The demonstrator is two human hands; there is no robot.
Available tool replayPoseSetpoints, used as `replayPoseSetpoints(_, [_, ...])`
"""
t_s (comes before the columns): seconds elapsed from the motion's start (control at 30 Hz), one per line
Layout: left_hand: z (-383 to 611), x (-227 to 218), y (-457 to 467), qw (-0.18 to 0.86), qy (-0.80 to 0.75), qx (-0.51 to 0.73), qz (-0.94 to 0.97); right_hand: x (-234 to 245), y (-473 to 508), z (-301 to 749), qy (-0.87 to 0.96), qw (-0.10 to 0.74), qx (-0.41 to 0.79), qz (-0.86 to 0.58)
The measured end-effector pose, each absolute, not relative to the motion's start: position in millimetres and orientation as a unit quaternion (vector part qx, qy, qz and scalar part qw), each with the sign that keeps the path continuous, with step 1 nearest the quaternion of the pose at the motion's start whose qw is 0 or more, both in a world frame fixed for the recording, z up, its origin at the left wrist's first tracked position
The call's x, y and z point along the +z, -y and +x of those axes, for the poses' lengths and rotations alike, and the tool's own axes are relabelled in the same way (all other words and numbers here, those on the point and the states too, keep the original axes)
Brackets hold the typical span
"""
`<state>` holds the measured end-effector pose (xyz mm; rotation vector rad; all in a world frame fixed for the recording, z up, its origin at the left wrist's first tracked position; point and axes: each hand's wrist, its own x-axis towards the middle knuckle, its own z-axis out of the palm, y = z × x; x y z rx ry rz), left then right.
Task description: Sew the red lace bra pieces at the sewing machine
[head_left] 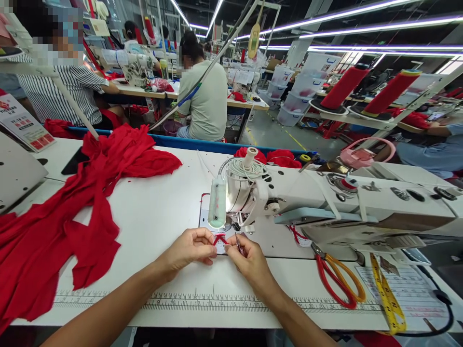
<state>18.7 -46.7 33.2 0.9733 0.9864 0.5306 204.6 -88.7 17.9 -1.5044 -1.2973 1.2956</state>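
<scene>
In front of the needle area of the white sewing machine (307, 193), a small red-and-white fabric piece (220, 239) is stretched between my two hands. The fingers of my left hand (193, 250) pinch its left end. My right hand (250, 260) pinches the other end between thumb and finger. A slim dark metal tool, which looks like thread snips (238, 243), also sits in the fingers of my right hand, partly hidden. Just behind my fingers stands the pale green guard (217, 202) of the machine head.
Red fabric strips (97, 202) are heaped on the left of the white table (159, 193). Scissors with red and orange handles (338, 279) and a yellow tape measure (385, 294) lie at right. A printed ruler (213, 301) runs along the front edge. Co-workers (204, 96) sit beyond.
</scene>
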Motion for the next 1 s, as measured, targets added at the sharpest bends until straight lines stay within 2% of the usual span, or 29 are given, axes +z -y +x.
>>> replayPoseSetpoints(0.27, [17.8,39.2,46.2,0.729,-0.457,0.211,0.464,17.0,88.3,204.7,0.5,0.375,0.516,-0.585])
replayPoseSetpoints(0.57, [24.1,33.7,50.1,0.702,-0.463,0.244,0.483,23.1,87.9,201.5,0.512,0.352,0.53,-0.578])
replayPoseSetpoints(1.0, [22.5,33.9,49.2,0.707,-0.448,0.217,0.503,17.8,85.2,196.5,0.551,0.352,0.494,-0.572])
